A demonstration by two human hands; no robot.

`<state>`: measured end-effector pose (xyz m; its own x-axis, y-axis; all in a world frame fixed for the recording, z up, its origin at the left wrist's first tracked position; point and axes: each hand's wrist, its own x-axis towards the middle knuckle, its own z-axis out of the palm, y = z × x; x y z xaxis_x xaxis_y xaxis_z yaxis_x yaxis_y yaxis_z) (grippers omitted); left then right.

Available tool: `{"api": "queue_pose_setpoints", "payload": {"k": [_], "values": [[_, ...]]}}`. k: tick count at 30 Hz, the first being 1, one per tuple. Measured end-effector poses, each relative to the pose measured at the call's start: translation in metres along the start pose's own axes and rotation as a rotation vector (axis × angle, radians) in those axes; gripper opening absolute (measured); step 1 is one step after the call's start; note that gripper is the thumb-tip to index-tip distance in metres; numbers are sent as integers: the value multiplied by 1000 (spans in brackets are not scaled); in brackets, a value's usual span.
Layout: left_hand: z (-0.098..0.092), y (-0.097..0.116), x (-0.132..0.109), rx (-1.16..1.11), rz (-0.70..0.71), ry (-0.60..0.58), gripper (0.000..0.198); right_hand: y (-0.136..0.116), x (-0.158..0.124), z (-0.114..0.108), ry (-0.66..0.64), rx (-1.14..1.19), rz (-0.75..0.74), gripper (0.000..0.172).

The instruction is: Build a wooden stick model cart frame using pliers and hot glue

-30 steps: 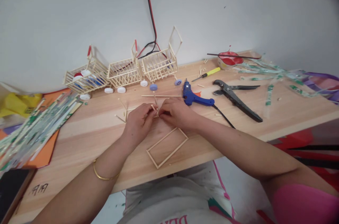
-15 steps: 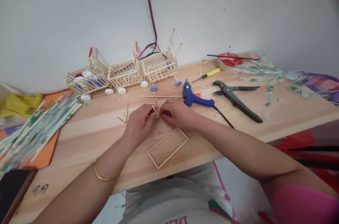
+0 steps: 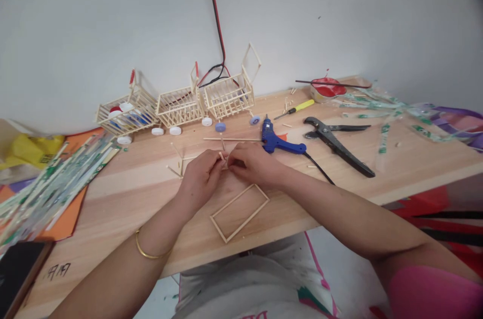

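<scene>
My left hand point(image 3: 202, 175) is closed in a pinch on a short wooden stick point(image 3: 222, 156), whose pale end shows above the fingertips. Right beside it, my right hand point(image 3: 252, 164) has its fingers pressed together at the same spot; what they grip is hidden. Partly behind my hands lies a frame of thin wooden sticks point(image 3: 181, 163), with some short pieces standing up from it. Just in front of my hands, a flat rectangular stick frame point(image 3: 240, 213) rests on the table. A blue glue gun point(image 3: 268, 138) lies beyond my right hand, close to a long stick point(image 3: 234, 139).
Three small stick carts point(image 3: 180, 106) on wheels stand along the wall. To the right are pliers point(image 3: 334, 143), a yellow-handled screwdriver point(image 3: 304, 105), a bowl of red paint point(image 3: 320, 95) and plastic wrappers point(image 3: 384, 135). Wrapped sticks point(image 3: 56, 183) and a dark phone-like object point(image 3: 18, 268) lie left.
The view has shifted slightly. Both hands stay pinched together at nearly the same spot, and the objects on the table have not moved.
</scene>
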<state>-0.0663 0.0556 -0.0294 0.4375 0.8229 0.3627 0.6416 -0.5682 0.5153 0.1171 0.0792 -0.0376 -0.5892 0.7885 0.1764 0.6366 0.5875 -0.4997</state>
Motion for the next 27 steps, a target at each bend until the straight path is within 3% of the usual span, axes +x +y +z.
{"api": "queue_pose_setpoints", "payload": {"k": [27], "values": [[2,-3,1,-42,32,-26,23,3,1,1,14,60,-4,12]]}}
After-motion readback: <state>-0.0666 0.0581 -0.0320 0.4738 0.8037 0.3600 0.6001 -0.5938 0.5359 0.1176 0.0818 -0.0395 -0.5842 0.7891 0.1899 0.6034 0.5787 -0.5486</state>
